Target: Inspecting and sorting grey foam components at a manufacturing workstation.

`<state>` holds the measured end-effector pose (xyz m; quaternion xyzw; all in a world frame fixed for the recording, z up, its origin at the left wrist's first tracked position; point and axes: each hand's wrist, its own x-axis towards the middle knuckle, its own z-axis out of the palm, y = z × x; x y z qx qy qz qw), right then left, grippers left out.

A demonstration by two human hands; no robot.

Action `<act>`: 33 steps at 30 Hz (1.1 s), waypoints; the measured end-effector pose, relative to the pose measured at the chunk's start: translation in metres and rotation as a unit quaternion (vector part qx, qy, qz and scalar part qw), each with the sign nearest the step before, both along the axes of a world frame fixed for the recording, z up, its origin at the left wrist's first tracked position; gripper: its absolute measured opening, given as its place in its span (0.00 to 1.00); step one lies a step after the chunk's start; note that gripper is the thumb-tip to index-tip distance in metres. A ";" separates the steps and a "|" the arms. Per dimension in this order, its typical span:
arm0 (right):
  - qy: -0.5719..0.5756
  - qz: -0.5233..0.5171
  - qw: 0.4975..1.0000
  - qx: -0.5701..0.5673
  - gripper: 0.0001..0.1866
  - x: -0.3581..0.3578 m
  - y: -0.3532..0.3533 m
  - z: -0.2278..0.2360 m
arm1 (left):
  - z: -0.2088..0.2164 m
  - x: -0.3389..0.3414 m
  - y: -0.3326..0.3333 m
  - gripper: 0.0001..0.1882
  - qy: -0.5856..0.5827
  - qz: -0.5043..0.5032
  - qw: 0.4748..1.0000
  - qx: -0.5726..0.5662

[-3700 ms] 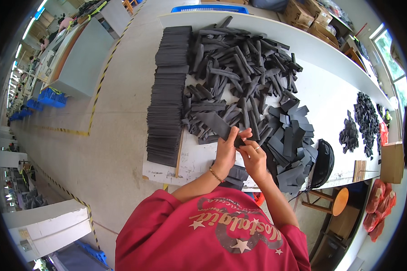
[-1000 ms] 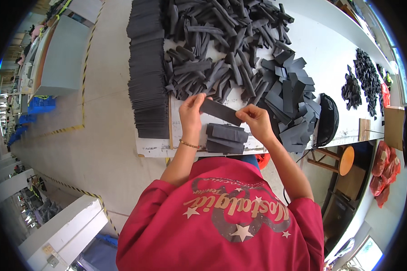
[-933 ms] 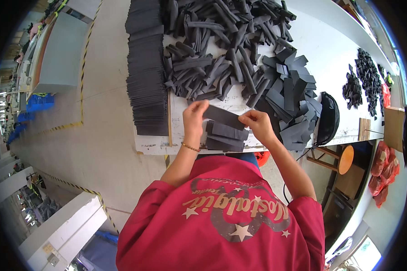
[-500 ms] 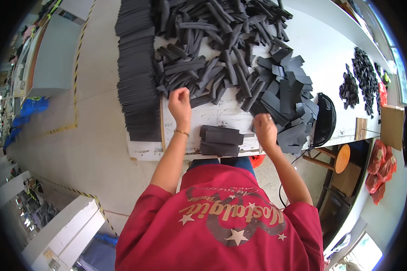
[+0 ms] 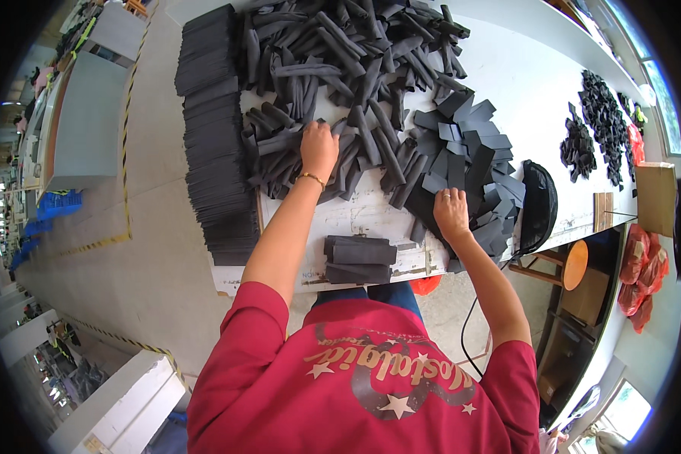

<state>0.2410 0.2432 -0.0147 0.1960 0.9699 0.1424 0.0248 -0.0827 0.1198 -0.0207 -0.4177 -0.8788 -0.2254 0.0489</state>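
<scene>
Left hand (image 5: 320,147): fingers curled, half closed; its grip I cannot tell.
Rolled strips (image 5: 307,70): around and beyond left hand.
Right hand (image 5: 452,213): fingers bent; its grip I cannot tell.
Flat pieces (image 5: 478,163): beyond right hand.

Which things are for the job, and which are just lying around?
Probably for the job:
- rolled dark strips, at the left hand
- flat dark strips, at the right hand
- long dark stack
- small dark bundle

Probably just around:
- stool
- red bags
- cardboard box
</scene>
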 end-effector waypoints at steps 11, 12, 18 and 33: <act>0.433 -0.228 0.737 -0.466 0.10 -0.032 -0.005 0.068 | 0.045 0.028 -0.034 0.09 -0.666 0.039 0.659 0.348; 0.402 -0.251 0.729 -0.494 0.13 -0.032 -0.004 0.065 | 0.049 0.033 -0.037 0.10 -0.694 0.059 0.635 0.335; 0.280 -0.096 0.802 -0.519 0.15 -0.059 -0.052 0.086 | 0.033 0.053 -0.057 0.17 -0.737 0.123 0.497 0.441; 0.282 -0.102 0.775 -0.557 0.28 -0.059 -0.093 0.136 | 0.052 0.075 -0.075 0.08 -0.831 0.118 0.352 0.415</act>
